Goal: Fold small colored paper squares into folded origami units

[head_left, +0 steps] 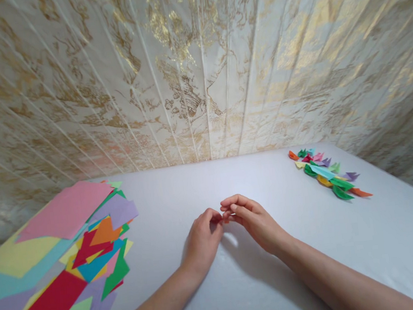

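Bare hands [202, 235], bare forearms [323, 266]

held piece [226, 220]: orange | curtain [184, 88]: gold-patterned white | tabletop [173, 193]: white | large sheet [67, 210]: pink

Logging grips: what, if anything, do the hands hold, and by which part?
A small orange piece, apparently paper, seems held where the left hand and right hand meet; fingers hide most, so the gripped part cannot be told.

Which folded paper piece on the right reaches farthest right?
The orange piece at the near end; its tip extends past the purple piece just behind it.
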A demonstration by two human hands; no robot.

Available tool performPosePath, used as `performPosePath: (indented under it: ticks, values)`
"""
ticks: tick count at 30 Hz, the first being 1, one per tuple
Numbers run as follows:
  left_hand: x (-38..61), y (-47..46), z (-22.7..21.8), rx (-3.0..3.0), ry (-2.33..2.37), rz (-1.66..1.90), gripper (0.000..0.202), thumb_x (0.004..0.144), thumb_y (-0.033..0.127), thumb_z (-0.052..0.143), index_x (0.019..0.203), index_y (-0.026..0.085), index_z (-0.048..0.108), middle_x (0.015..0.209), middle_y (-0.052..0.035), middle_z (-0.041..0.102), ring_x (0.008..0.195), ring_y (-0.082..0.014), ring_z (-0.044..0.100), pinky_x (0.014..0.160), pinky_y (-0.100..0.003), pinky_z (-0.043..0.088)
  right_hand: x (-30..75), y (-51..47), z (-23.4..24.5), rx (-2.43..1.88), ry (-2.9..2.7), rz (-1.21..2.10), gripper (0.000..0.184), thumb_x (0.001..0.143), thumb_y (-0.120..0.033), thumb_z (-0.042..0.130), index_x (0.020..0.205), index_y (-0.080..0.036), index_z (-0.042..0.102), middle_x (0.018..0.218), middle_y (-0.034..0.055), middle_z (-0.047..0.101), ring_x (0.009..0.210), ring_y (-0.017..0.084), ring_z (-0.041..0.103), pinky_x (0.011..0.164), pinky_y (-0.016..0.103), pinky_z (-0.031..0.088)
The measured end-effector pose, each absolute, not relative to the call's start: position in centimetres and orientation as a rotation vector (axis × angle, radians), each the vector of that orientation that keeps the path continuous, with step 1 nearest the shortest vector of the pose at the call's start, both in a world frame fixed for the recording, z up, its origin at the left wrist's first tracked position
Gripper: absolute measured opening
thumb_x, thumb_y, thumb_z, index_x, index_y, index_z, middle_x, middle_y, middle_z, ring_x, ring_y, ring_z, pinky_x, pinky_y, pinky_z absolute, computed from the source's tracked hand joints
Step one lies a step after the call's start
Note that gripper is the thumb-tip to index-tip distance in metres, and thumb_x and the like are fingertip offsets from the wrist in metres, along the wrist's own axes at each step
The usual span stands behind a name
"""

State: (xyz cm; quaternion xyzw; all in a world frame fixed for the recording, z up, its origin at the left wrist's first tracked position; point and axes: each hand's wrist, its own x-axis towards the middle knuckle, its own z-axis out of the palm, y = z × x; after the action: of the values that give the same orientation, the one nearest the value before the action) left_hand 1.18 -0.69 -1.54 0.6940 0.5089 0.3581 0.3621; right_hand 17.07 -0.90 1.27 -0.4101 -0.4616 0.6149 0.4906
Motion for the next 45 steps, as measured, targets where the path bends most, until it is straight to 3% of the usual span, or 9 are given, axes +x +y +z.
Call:
performPosePath:
  ticks: [5,8,11,20,28,40,45]
  values:
    - [1.3,-0.5,-1.2,1.552,1.269,1.060,0.007,0.086,0.027,0.054,0.083,0.021,0.051,0.081,0.0017,0.064,0.079,-0.0149,0.064,0.074,-0.026,0.049,18.0,0.0,0.3,-1.283,-1.384,1.111,0.023,0.078,-0.034,0.061,0.097,-0.020,0.063,0.100,0.0053,0.066,0.095,0.020,0.061,0.084,0.034,0.046]
    - [1.3,-0.6,-1.3,1.526,1.269,1.050,0.008,0.086,0.028,0.054,0.085,0.022,0.048,0.079,0.0023,0.065,0.077,-0.0147,0.066,0.072,-0.026,0.050,17.7,-0.1,-0.6,-1.275,-1.527,1.213,0.030,0.081,-0.028,0.058,0.110,-0.021,0.055,0.087,0.0012,0.066,0.082,0.016,0.063,0.075,0.030,0.047]
    - [1.3,-0.7,-1.5,1.623,1.262,0.980,0.008,0.089,0.028,0.052,0.086,0.022,0.050,0.081,0.0019,0.066,0.077,-0.0150,0.066,0.073,-0.028,0.050,17.5,-0.4,-1.0,-1.328,-1.699,1.078,0.031,0.084,-0.018,0.050,0.115,-0.022,0.050,0.078,-0.0016,0.064,0.073,0.015,0.060,0.069,0.028,0.044]
    - [1.1,-1.2,-1.7,2.202,1.446,0.826,0.005,0.086,0.017,0.058,0.090,0.021,0.058,0.096,-0.0020,0.062,0.093,-0.0206,0.057,0.085,-0.038,0.046,17.3,-0.8,-0.3,-1.624,-2.092,0.519,0.022,0.088,-0.013,0.049,0.107,-0.019,0.057,0.089,0.0058,0.064,0.086,0.020,0.056,0.075,0.030,0.041]
    - [1.1,-1.6,-1.2,2.327,1.395,0.748,0.010,0.089,0.015,0.055,0.094,0.022,0.061,0.098,-0.0028,0.061,0.095,-0.0206,0.056,0.088,-0.039,0.046,17.5,-0.6,0.0,-1.620,-2.119,0.534,0.016,0.085,-0.012,0.052,0.094,-0.020,0.063,0.090,0.0047,0.060,0.084,0.017,0.055,0.074,0.027,0.040]
    - [1.2,-2.3,-1.0,2.500,1.374,0.595,0.015,0.091,0.017,0.052,0.103,0.022,0.060,0.102,-0.0044,0.061,0.098,-0.0222,0.056,0.092,-0.043,0.046,18.0,-0.3,-0.6,-1.545,-2.034,0.639,0.025,0.083,-0.010,0.052,0.102,-0.021,0.063,0.092,0.0020,0.057,0.077,0.013,0.055,0.069,0.024,0.040]
    - [1.7,-3.1,-0.6,2.595,1.387,0.504,0.026,0.088,0.017,0.057,0.113,0.023,0.058,0.106,-0.0055,0.062,0.101,-0.0240,0.057,0.094,-0.045,0.047,18.2,0.1,-0.8,-1.537,-2.024,0.680,0.021,0.084,-0.010,0.052,0.096,-0.021,0.066,0.091,0.0015,0.057,0.077,0.012,0.055,0.070,0.023,0.040]
